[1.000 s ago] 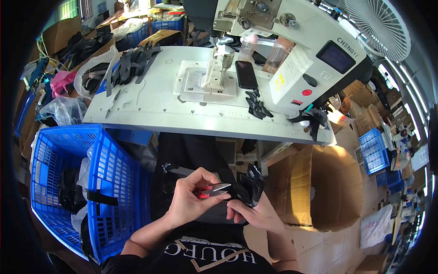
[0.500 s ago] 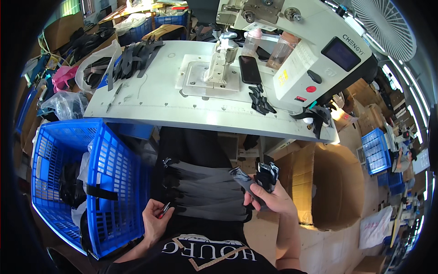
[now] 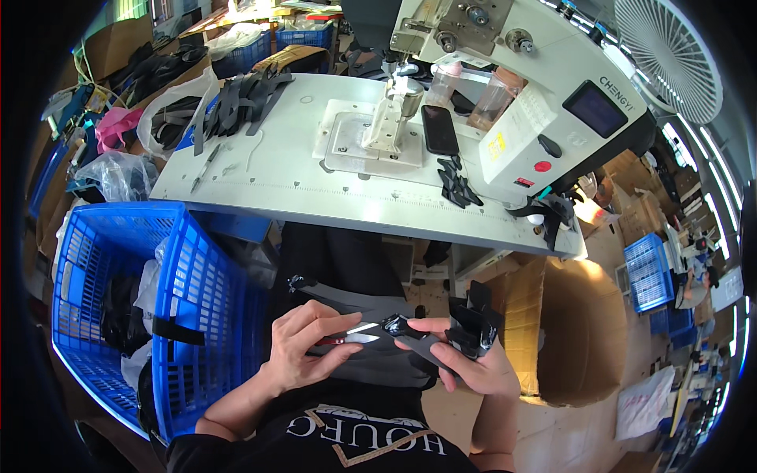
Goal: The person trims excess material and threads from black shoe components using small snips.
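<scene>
Snips w/ red handles are sitting in left hand, fingers closed round them, blades pointing at black strap. Right hand is gripping strap + black buckle bundle over lap, below sewing table.

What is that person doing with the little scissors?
A person sits at a white sewing table with a sewing machine on it. The left hand holds small red-handled snips, blades pointing at a black strap. The right hand holds that strap and a black buckle piece. More black straps lie on the table, and a blue basket stands at the person's left.
</scene>
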Action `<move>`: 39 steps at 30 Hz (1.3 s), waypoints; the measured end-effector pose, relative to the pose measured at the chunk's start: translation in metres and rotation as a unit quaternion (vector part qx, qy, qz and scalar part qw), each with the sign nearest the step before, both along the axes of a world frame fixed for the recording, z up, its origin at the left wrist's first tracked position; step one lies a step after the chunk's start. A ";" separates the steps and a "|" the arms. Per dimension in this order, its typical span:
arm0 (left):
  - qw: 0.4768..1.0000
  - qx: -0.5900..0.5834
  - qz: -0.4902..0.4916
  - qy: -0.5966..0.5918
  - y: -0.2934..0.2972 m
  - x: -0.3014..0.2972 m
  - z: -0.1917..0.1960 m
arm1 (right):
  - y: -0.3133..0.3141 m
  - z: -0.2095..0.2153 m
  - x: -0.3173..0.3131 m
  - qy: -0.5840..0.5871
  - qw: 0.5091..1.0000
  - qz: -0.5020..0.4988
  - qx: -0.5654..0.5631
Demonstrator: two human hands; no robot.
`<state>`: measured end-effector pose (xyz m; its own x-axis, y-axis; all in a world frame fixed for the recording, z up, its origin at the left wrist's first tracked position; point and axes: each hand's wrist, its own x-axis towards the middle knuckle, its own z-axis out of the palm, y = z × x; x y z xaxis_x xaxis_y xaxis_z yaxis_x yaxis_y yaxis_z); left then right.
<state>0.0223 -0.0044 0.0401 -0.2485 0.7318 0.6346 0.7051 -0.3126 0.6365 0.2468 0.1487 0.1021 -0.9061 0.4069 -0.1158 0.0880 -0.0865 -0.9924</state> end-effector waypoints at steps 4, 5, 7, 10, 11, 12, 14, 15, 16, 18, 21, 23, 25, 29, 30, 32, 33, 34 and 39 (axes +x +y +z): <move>1.000 0.008 0.004 0.029 0.006 -0.002 0.005 | -0.004 0.008 0.001 -0.040 0.998 0.005 0.041; 1.000 0.008 0.005 0.028 0.006 -0.002 0.007 | -0.004 0.009 0.001 -0.044 0.997 0.008 0.063; 0.999 0.008 -0.007 0.043 0.008 -0.003 0.011 | -0.003 0.010 0.001 -0.033 0.997 0.011 0.066; 0.999 0.013 0.003 0.048 0.008 -0.006 0.014 | -0.004 0.011 0.001 -0.026 0.997 0.009 0.072; 0.999 0.013 0.003 0.049 0.007 -0.007 0.014 | -0.005 0.012 0.000 -0.031 0.997 0.004 0.076; 0.999 0.011 0.002 0.051 0.006 -0.009 0.013 | -0.007 0.013 0.000 -0.031 0.997 0.003 0.076; 0.998 0.008 -0.001 0.054 0.006 -0.010 0.013 | -0.010 0.016 -0.002 -0.045 0.995 -0.007 0.086; 0.998 0.012 -0.009 0.060 0.006 -0.009 0.014 | -0.010 0.016 -0.002 -0.045 0.995 -0.008 0.086; 0.998 0.016 -0.016 0.066 0.007 -0.008 0.015 | -0.011 0.016 -0.002 -0.042 0.995 -0.012 0.085; 0.997 0.024 -0.012 0.069 0.007 -0.009 0.015 | -0.012 0.017 -0.001 -0.040 0.996 -0.017 0.083; 0.998 0.030 -0.003 0.064 0.005 -0.012 0.015 | -0.012 0.017 0.000 -0.049 0.995 -0.009 0.088; 0.997 0.042 -0.009 0.065 0.007 -0.014 0.015 | -0.011 0.016 0.000 -0.048 0.995 -0.012 0.090; 0.996 0.032 -0.016 0.077 0.008 -0.010 0.017 | -0.013 0.016 -0.001 -0.049 0.995 -0.004 0.090; 0.995 0.032 -0.018 0.093 0.011 -0.007 0.012 | -0.016 0.018 -0.004 -0.049 0.995 -0.001 0.088; 0.994 0.044 -0.013 0.101 0.010 -0.008 0.009 | -0.016 0.018 -0.004 -0.049 0.995 -0.003 0.088; 0.994 0.046 -0.013 0.097 0.009 -0.011 0.012 | -0.016 0.017 -0.004 -0.052 0.995 0.000 0.083; 0.995 0.064 -0.006 0.076 0.009 -0.013 0.012 | -0.015 0.016 -0.003 -0.053 0.995 -0.001 0.084; 0.995 0.081 0.001 0.056 0.009 -0.014 0.013 | -0.015 0.013 -0.002 -0.044 0.997 -0.001 0.068; 0.990 0.063 -0.002 0.123 0.013 -0.008 0.025 | -0.005 0.000 -0.001 -0.022 0.998 0.038 0.038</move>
